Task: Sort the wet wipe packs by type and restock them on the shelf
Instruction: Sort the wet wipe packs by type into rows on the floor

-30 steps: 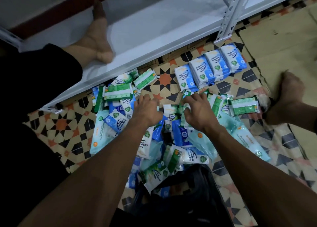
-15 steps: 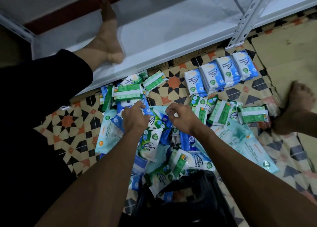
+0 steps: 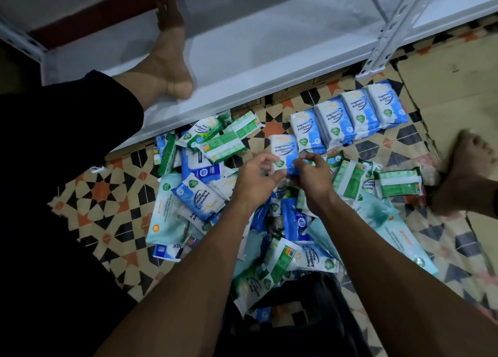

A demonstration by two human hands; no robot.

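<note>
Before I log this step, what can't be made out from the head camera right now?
- Lower part of the blue antibacterial wipe pack: covered by the left hand and right hand holding it.
- Packs mid-pile: hidden beneath both forearms.
- Black bag: contents dark, cut off by the bottom edge.
- White shelf: upper levels out of frame.

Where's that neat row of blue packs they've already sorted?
In the head view, the row of blue packs lies on the patterned floor mat at upper right, just in front of the white shelf and beyond both hands.
</note>
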